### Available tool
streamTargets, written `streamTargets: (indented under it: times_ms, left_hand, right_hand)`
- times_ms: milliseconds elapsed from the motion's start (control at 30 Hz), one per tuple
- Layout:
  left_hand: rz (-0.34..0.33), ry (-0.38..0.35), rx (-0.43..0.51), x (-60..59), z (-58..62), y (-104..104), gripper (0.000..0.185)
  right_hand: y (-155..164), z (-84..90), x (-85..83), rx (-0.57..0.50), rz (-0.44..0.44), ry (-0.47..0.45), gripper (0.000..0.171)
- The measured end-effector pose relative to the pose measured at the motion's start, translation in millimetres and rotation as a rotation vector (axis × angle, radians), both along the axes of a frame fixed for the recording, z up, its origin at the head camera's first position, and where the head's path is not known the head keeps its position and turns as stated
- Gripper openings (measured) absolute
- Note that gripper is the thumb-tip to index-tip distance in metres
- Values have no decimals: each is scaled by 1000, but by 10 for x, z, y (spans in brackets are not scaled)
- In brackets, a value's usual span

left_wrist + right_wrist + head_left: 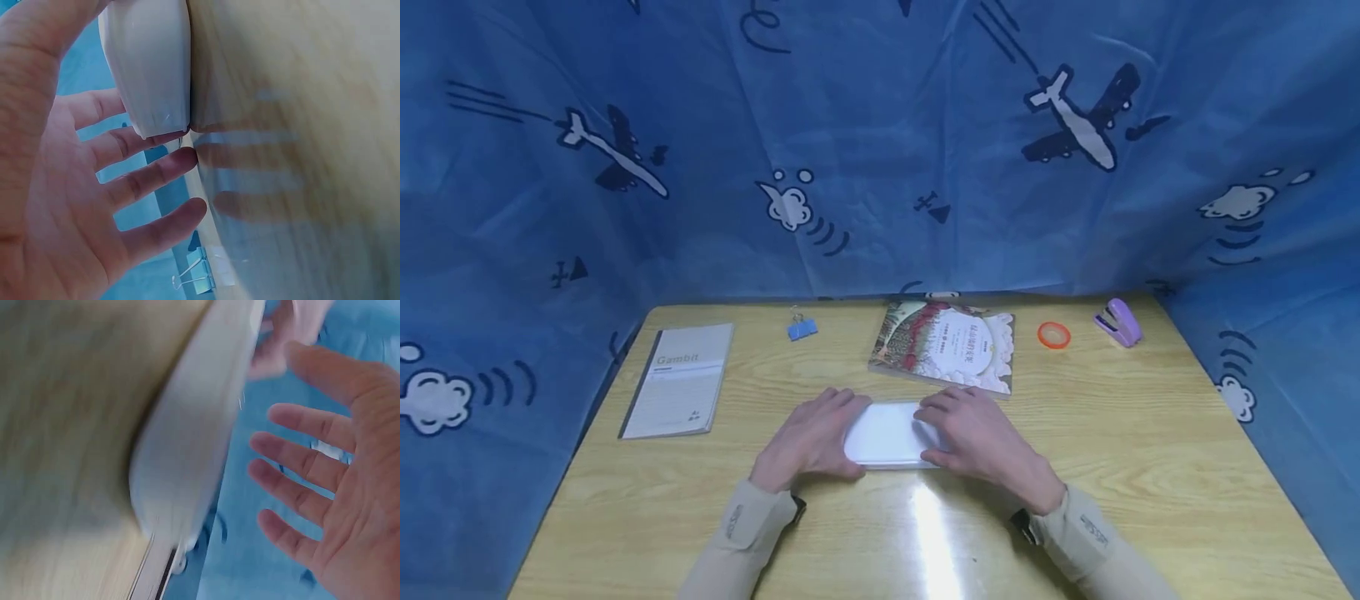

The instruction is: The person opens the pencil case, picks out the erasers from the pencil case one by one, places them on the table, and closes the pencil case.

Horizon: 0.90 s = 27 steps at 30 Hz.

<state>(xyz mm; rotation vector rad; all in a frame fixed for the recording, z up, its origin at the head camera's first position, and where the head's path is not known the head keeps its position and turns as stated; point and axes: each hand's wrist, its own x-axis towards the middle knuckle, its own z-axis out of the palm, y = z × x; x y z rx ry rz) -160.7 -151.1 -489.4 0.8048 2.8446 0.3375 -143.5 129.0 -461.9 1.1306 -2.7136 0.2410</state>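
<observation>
hands (895,437) on wooden table (1150,450) (blue-curtained)

Both hands lie flat, fingers straight and slightly spread: the left hand (808,440) over the white packet's (887,433) left end, the right hand (981,437) over its right end.

The wooden table (1150,467) carries a notebook (679,380), binder clip (802,328), book (943,346), tape roll (1054,335), stapler (1119,322) and white packet (887,435).
</observation>
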Motion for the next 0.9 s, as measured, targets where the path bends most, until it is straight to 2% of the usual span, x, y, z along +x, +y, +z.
streamTargets:
  times_ms: [167, 400, 500, 633, 800, 900]
  left_hand:
    - [8, -34, 50, -21, 0, -1, 96]
    - [-41, -25, 136, -81, -9, -47, 94]
    - [-40, -59, 170, -102, 5, -74, 97]
    - [-5, -131, 211, -118, 21, -105, 98]
    - [24, -206, 273, -129, 21, -128, 95]
    - [27, -232, 303, -139, 14, -133, 95]
  right_hand:
    - [-155, -29, 79, 88, 67, 30, 43]
    - [-219, -42, 79, 137, 68, 130, 31]
    - [-235, -4, 46, 149, 77, 158, 26]
    - [-272, 71, 5, 189, 97, 147, 20]
    - [-335, 160, -18, 231, 120, 81, 12]
    - [-381, 196, -20, 262, 145, 77, 15]
